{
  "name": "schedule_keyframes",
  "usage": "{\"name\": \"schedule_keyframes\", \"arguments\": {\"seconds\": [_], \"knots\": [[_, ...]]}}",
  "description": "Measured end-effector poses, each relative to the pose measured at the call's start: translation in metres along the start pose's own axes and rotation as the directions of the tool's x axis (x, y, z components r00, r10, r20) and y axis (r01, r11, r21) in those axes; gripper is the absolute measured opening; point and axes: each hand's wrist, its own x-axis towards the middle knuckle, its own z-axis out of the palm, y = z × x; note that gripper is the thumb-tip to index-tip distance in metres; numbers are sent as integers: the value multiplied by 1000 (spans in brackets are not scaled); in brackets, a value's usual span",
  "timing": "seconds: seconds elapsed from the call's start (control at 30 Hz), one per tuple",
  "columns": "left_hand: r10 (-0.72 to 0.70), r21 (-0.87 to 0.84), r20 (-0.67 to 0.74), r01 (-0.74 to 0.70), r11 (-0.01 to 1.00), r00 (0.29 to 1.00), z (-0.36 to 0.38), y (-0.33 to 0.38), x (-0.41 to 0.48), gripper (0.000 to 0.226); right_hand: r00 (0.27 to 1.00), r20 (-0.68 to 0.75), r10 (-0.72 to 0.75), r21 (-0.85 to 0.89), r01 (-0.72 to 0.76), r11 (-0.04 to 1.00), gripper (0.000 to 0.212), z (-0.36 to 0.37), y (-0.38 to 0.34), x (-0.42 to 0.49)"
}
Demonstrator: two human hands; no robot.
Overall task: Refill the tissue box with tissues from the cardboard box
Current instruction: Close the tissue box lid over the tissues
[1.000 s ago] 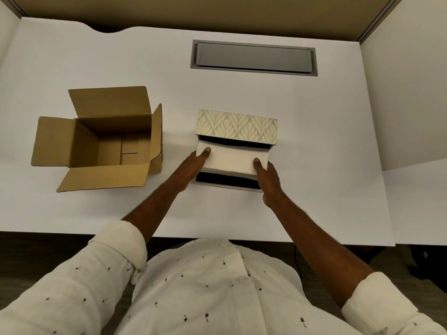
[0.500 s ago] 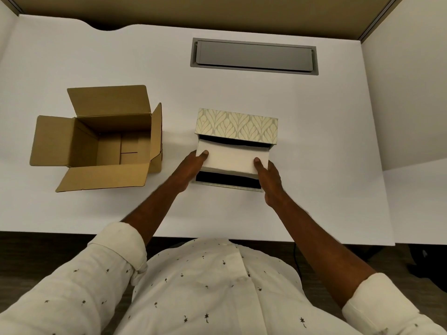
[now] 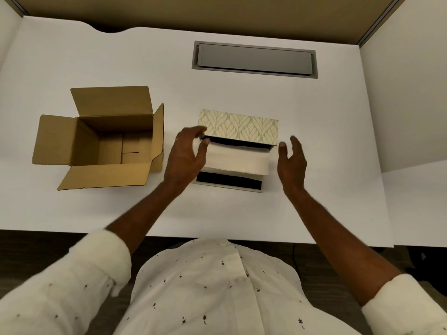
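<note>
The tissue box, with a pale leaf pattern and a dark inside, stands open in the middle of the white desk. A white stack of tissues lies in it, slightly tilted. My left hand hovers at the stack's left end, fingers spread, holding nothing. My right hand is raised just right of the box, open and apart from it. The brown cardboard box sits to the left with all flaps open, and its inside looks empty.
A grey cable hatch is set into the desk behind the tissue box. Partition walls stand at the back and at the right. The desk's front edge runs just above my shirt.
Both hands have let go of the tissue stack and lifted outward with fingers spread. The stack now rests in the tissue box.
</note>
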Motion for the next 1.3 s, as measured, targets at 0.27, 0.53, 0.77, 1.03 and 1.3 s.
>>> {"name": "schedule_keyframes", "arguments": {"seconds": [0.27, 0.53, 0.77, 1.03, 1.3], "knots": [[-205, 332, 473, 43, 942, 857, 9, 5, 97, 90, 971, 235, -37, -102, 63, 993, 68, 3, -39, 53], [-176, 426, 596, -123, 896, 783, 12, -3, 110, 109, 908, 406, -102, -272, 227, 935, 77, 1, -38, 62], [-93, 357, 560, -138, 924, 823, 6, -8, 92, 108, 910, 369, -188, -213, 280, 936, 76, -4, -26, 48], [-55, 384, 562, -201, 901, 825, 3, -13, 54, 137, 906, 324, -273, -179, 342, 922, 73, -5, -8, 28], [54, 607, 578, -473, 639, 814, 20, -25, 29, 164, 867, 422, -265, -319, 415, 852, 120, -1, -4, 21]]}}
